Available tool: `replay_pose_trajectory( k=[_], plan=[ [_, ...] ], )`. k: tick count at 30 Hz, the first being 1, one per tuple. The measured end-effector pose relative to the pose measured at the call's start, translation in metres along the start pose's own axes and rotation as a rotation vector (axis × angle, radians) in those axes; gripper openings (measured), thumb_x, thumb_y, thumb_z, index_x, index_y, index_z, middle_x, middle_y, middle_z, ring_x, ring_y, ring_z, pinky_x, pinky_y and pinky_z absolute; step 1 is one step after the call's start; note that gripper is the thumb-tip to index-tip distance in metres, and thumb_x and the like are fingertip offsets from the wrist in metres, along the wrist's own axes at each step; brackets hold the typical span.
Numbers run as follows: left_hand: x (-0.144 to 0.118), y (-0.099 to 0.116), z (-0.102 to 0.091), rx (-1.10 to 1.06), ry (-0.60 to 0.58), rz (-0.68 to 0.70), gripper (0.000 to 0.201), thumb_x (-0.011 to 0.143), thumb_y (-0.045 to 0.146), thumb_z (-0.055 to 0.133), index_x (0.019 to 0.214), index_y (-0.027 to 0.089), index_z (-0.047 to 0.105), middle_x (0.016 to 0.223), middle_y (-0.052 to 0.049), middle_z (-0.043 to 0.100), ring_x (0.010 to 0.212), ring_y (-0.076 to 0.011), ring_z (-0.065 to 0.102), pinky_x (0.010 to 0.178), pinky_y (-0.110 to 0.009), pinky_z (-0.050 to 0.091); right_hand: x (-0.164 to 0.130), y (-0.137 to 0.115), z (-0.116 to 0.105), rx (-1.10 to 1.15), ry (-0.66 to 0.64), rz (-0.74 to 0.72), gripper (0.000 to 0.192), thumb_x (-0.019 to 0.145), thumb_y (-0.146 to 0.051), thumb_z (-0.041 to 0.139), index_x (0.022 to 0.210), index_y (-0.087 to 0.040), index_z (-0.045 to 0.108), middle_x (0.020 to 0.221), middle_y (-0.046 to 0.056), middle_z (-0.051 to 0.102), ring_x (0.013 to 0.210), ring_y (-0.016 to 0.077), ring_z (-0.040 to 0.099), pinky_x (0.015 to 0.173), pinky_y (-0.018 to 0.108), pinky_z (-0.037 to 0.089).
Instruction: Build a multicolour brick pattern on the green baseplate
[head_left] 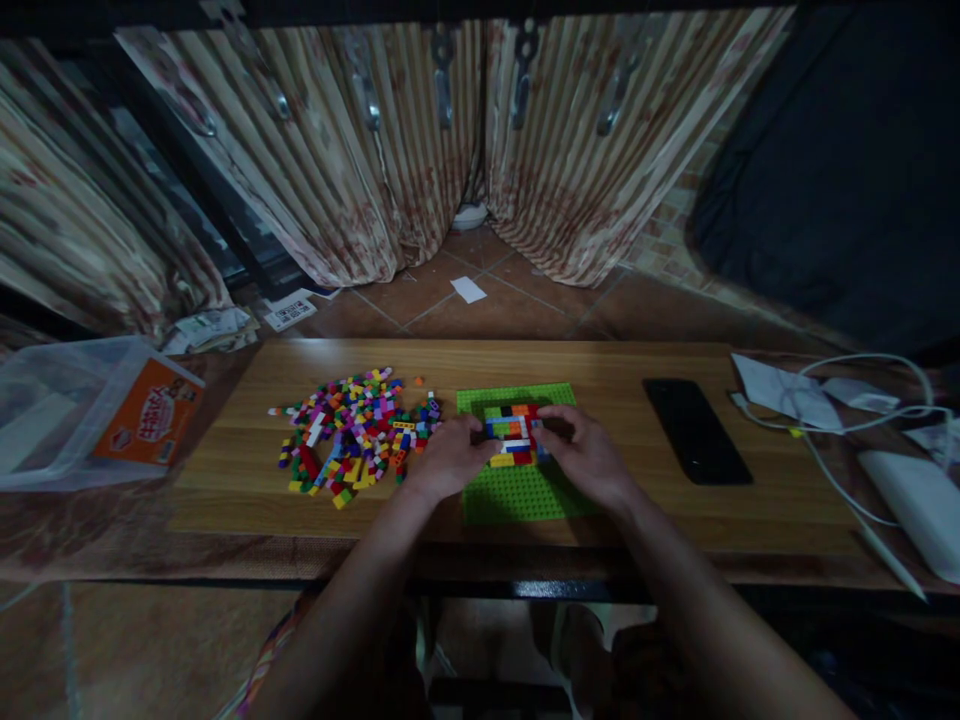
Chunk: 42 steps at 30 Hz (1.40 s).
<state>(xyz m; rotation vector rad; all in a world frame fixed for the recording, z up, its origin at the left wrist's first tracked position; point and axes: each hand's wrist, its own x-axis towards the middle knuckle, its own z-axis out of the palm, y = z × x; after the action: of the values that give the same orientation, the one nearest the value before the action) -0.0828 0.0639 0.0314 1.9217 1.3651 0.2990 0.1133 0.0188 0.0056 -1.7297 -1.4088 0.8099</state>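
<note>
In the head view, a green studded baseplate (510,497) lies on a wood-grain board (225,490), about midway between its left and right edges. A multicoloured toy-brick build (514,446) sits on the baseplate, nearer its far edge than its near one.

The left hand (452,455) is at the build's left side, its thumb and fingertips close together; I cannot tell whether they pinch a brick. The right hand (589,455) curves about the build's right side, forefinger and thumb against or just beside it; its grip cannot be made out either.

A heap of loose toy bricks (367,430) spreads over the board's left half. A black smartphone (697,430) lies slantwise toward the right edge. Beyond the left edge stands a clear plastic bin (60,400) with an orange label (154,410); near the right edge loops a white cable (825,490).
</note>
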Motion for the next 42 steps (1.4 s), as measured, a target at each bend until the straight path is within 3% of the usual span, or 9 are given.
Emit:
replay_pose_trajectory(
  k=[5,8,16,29,33,38,42],
  plan=[
    [0.003,-0.004,0.004,-0.037,0.009,-0.013,0.021,0.079,0.036,0.06,0.079,0.016,0.065,0.069,-0.003,0.064,0.07,-0.0155,0.061,0.064,-0.024,0.043,0.0,0.0,0.008,0.018,0.003,0.029,0.038,0.072,-0.037,0.068,0.104,-0.02,0.057,0.1,0.007,0.068,0.087,0.0212,0.065,0.082,0.039,0.051],
    [0.007,-0.008,0.007,-0.071,0.028,-0.011,0.02,0.079,0.035,0.06,0.081,0.016,0.065,0.071,-0.003,0.065,0.07,-0.0149,0.061,0.063,-0.023,0.043,0.001,-0.002,0.011,0.001,0.05,0.052,0.035,0.071,-0.035,0.068,0.1,-0.02,0.057,0.098,0.007,0.068,0.088,0.0215,0.065,0.085,0.04,0.05],
    [0.015,-0.02,0.014,-0.16,0.028,-0.025,0.026,0.072,0.039,0.065,0.081,0.014,0.064,0.07,0.0,0.063,0.064,-0.013,0.059,0.056,-0.022,0.042,0.006,-0.004,0.01,0.082,0.052,0.078,0.034,0.065,-0.035,0.072,0.092,-0.019,0.058,0.091,0.005,0.067,0.082,0.0208,0.065,0.08,0.038,0.05],
    [0.013,-0.011,0.019,-0.493,0.011,-0.194,0.02,0.066,0.024,0.069,0.074,0.015,0.053,0.057,0.007,0.053,0.049,-0.0081,0.053,0.047,-0.019,0.038,0.008,-0.002,0.014,0.04,0.043,0.068,0.032,0.065,-0.031,0.07,0.093,-0.02,0.059,0.089,0.004,0.066,0.08,0.0194,0.063,0.076,0.037,0.05],
    [0.01,-0.009,0.018,-0.491,-0.001,-0.189,0.02,0.068,0.024,0.069,0.077,0.015,0.054,0.06,0.006,0.054,0.049,-0.0082,0.054,0.048,-0.019,0.039,0.008,0.001,0.013,0.036,0.014,0.031,0.03,0.068,-0.033,0.068,0.093,-0.02,0.06,0.088,0.003,0.067,0.079,0.0191,0.063,0.076,0.037,0.05],
    [0.007,-0.012,0.005,-0.304,0.029,-0.105,0.026,0.066,0.032,0.07,0.082,0.013,0.062,0.064,0.003,0.061,0.058,-0.0116,0.057,0.054,-0.021,0.042,0.005,-0.002,0.008,0.071,-0.004,0.005,0.028,0.073,-0.039,0.065,0.094,-0.02,0.062,0.091,0.004,0.07,0.082,0.0202,0.065,0.079,0.038,0.05],
    [0.005,-0.026,-0.028,-0.352,0.054,-0.023,0.022,0.076,0.032,0.057,0.082,0.013,0.065,0.062,0.001,0.061,0.057,-0.0119,0.057,0.055,-0.021,0.043,0.004,-0.005,0.003,0.126,0.0,0.044,0.029,0.078,-0.044,0.059,0.092,-0.02,0.065,0.092,0.006,0.072,0.082,0.0212,0.066,0.077,0.037,0.051]
  ],
)
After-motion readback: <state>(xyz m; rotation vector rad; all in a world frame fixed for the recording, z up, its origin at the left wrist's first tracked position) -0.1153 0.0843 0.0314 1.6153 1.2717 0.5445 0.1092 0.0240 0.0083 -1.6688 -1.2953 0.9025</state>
